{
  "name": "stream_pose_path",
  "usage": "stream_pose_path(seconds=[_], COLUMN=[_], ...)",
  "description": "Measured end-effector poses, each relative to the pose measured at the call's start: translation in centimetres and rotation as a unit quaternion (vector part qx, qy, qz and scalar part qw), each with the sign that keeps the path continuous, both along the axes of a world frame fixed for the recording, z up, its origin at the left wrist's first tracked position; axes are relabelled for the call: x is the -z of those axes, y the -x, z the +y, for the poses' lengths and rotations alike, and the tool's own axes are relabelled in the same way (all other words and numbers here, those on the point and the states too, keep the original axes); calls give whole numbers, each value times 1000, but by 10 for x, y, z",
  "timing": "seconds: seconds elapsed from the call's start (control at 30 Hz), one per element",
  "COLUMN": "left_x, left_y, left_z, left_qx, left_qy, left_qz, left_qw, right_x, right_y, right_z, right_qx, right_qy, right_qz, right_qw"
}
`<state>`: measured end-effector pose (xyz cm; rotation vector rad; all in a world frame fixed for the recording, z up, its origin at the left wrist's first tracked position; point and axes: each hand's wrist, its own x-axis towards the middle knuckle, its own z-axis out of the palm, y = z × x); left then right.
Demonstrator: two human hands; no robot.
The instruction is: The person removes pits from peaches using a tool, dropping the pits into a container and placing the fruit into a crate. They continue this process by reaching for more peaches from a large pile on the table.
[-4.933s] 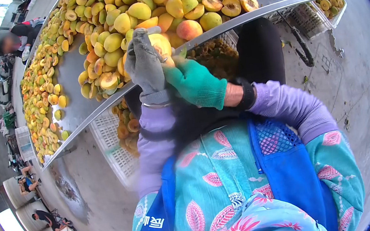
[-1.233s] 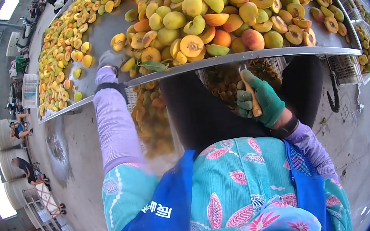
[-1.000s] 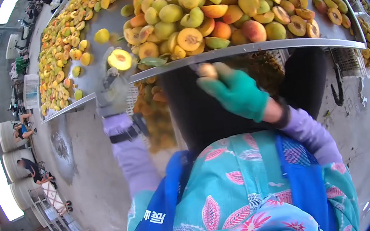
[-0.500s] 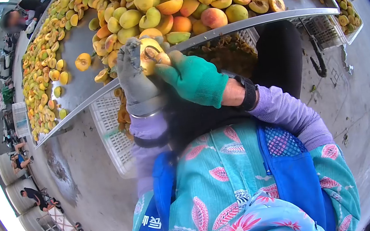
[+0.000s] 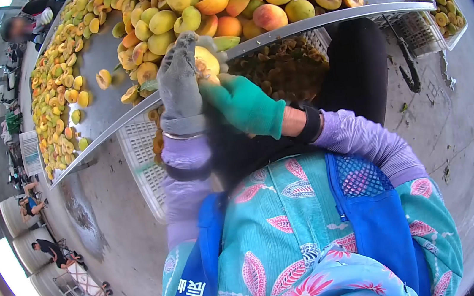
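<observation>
Head view: our grey-gloved left hand (image 5: 181,86) is closed around a yellow peach (image 5: 208,62) at the near edge of the table (image 5: 316,19); our green-gloved right hand (image 5: 241,104) presses against it, and we cannot tell its grip. Just beyond lies heaped whole fruit (image 5: 190,16); halved fruit (image 5: 56,94) already spreads far left. Much seems left.

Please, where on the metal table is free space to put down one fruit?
The metal table is bare between the big peach pile and the strip of halves to its left; one lone half lies there. By the left hand, which grips a peach, the pile reaches the rim: crowded.
</observation>
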<state>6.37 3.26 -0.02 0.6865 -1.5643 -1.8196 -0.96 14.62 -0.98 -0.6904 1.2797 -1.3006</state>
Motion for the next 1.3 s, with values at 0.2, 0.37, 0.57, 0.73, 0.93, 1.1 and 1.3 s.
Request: stream_pose_path(seconds=[0.2,0.37,0.57,0.73,0.93,1.1,1.3], left_x=[13,5,7,4,54,44,57], left_y=[9,12,-100,-182,-132,-133,-135], left_z=[-11,17,-7,-203,-334,-305,-311], left_qx=[115,24,-144,-102,-134,-158,-214], left_qy=[-92,-225,-123,461,392,135,328], left_qz=[36,120,30,-742,-618,-381,-492], left_qw=[988,967,981,475,668,901,777], right_x=[-14,5,28,53,21,-5,-23], right_y=[7,4,41,48,23,9,5], right_z=[8,6,26,25,5,-13,-52], right_qx=[-72,-156,-151,28,26,46,27], right_qy=[-4,70,133,-120,-145,-87,24], right_qz=[-395,-556,-649,-583,-414,-15,-1], right_qw=[916,813,734,803,898,995,999])
